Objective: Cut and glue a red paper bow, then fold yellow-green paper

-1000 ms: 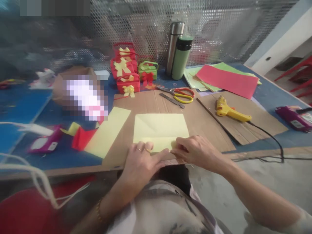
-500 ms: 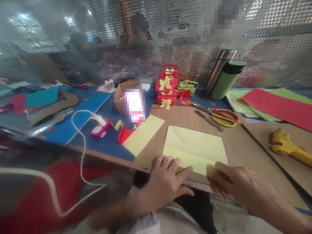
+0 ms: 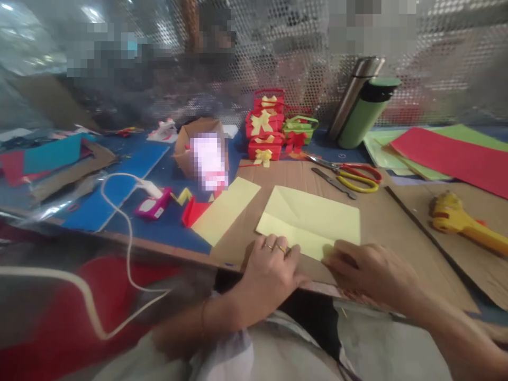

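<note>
A creased pale yellow paper [image 3: 317, 211] lies on brown cardboard [image 3: 377, 233] near the table's front edge. My left hand [image 3: 272, 270] rests on its lower left edge, rings showing, fingers bent and close together. At the lower right corner of the paper is my right hand [image 3: 361, 267], its thumb and fingers closed on the edge. A narrower yellow strip [image 3: 230, 211] lies to the left, beside a folded red paper piece [image 3: 194, 211].
Scissors [image 3: 359, 180] and a metal blade [image 3: 333, 182] lie behind the paper. Small red boxes [image 3: 265, 127], a green bottle [image 3: 367, 116] and a lit phone [image 3: 208, 161] stand farther back. A yellow glue gun [image 3: 464, 219] lies right, a white cable [image 3: 129, 248] left.
The view has shifted, so the table things sit higher and slightly left. The paper's front edge appears raised a little, and my left thumb has drawn in toward the fingers.
</note>
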`<state>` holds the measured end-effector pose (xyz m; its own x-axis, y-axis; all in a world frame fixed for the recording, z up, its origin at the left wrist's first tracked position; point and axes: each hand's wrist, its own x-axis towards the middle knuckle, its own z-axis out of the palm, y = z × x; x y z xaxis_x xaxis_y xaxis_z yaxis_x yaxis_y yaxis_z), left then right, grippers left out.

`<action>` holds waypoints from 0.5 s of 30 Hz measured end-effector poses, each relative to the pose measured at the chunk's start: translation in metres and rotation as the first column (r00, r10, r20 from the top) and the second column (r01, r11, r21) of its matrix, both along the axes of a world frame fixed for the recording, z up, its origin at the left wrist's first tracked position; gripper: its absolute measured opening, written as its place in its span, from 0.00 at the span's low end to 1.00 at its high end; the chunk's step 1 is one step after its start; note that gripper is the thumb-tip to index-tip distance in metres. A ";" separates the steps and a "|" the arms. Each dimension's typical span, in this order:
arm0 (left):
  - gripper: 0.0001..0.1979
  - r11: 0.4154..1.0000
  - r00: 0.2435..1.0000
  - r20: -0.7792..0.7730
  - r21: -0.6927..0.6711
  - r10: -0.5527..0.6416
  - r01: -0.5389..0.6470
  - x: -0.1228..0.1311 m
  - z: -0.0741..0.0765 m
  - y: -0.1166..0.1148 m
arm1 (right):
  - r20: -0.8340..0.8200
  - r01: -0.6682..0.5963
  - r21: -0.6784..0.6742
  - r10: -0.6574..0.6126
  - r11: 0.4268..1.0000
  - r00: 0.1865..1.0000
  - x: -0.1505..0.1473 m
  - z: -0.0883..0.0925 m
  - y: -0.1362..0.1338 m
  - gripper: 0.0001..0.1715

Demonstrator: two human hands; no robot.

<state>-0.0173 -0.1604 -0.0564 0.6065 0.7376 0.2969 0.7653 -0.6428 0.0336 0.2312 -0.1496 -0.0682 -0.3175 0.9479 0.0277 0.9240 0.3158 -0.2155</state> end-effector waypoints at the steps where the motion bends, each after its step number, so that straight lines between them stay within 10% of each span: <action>1: 0.20 1.000 1.000 -0.015 -0.015 0.004 -0.004 0.002 0.003 0.001 | -0.005 0.007 0.009 -0.007 1.000 1.000 -0.001 0.002 -0.001 0.26; 15: 0.10 0.924 0.979 0.030 -0.338 0.201 -0.179 -0.003 0.019 0.038 | 0.079 0.043 -0.039 -0.040 0.998 0.996 -0.013 0.021 -0.004 0.19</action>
<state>-0.0198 -0.1229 -0.0371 0.4332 0.9000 0.0486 0.8613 -0.4292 0.2721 0.2181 -0.1538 -0.0471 -0.2775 0.9601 -0.0348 0.9507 0.2692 -0.1538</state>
